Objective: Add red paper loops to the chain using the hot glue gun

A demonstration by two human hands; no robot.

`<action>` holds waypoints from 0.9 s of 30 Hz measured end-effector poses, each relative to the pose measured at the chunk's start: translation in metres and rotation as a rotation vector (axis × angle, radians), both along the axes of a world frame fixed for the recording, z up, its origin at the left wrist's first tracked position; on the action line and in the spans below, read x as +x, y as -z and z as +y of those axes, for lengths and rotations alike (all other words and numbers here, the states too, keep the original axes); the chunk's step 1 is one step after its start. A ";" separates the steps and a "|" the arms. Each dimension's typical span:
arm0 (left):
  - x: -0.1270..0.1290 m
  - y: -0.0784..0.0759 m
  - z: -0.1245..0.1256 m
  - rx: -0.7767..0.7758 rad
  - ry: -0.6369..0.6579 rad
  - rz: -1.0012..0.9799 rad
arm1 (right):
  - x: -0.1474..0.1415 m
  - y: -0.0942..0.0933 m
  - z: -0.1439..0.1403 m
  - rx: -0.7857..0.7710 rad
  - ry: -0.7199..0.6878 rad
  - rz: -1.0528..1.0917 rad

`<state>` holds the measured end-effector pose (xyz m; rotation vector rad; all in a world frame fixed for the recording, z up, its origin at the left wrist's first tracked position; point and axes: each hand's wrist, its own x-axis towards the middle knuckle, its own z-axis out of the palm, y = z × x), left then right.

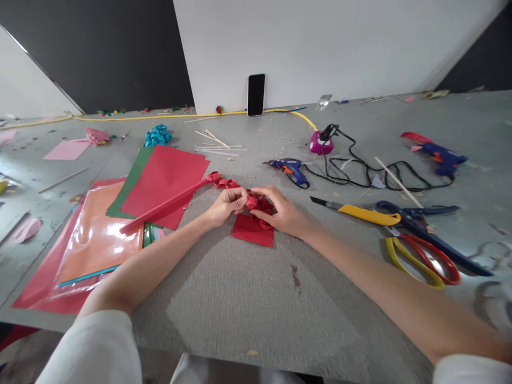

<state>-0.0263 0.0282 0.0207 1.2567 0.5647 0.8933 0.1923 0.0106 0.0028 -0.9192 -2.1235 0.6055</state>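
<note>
A curled red paper strip sits over a red paper square mid-worktop, pinched closed by both hands, left hand and right hand. It appears mid-rolling; next calls for tight, even coiling, with the glue gun just beyond

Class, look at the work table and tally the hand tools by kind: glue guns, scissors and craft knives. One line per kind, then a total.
Glue guns: 2, one blue near the middle, one blue at far right
Scissors: 2, a dark blue pair and a red and yellow pair
Craft knives: 1, yellow grip
Total: 5
</note>
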 end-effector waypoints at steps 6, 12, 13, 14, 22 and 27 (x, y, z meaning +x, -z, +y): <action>0.001 -0.001 -0.001 -0.057 -0.023 -0.018 | -0.001 -0.002 -0.003 0.027 0.019 0.005; 0.002 0.001 -0.001 -0.143 -0.105 -0.061 | -0.003 -0.005 -0.005 0.044 0.044 0.003; 0.002 0.002 0.000 -0.145 -0.110 -0.062 | -0.003 -0.005 -0.005 0.046 0.046 0.005; 0.003 0.003 0.000 -0.146 -0.110 -0.060 | -0.003 -0.004 -0.005 0.049 0.047 0.008; 0.005 -0.001 -0.002 -0.193 -0.140 -0.056 | -0.003 -0.004 -0.005 0.049 0.064 -0.009; 0.005 -0.003 -0.003 -0.208 -0.146 -0.051 | -0.005 -0.005 -0.005 0.062 0.062 0.005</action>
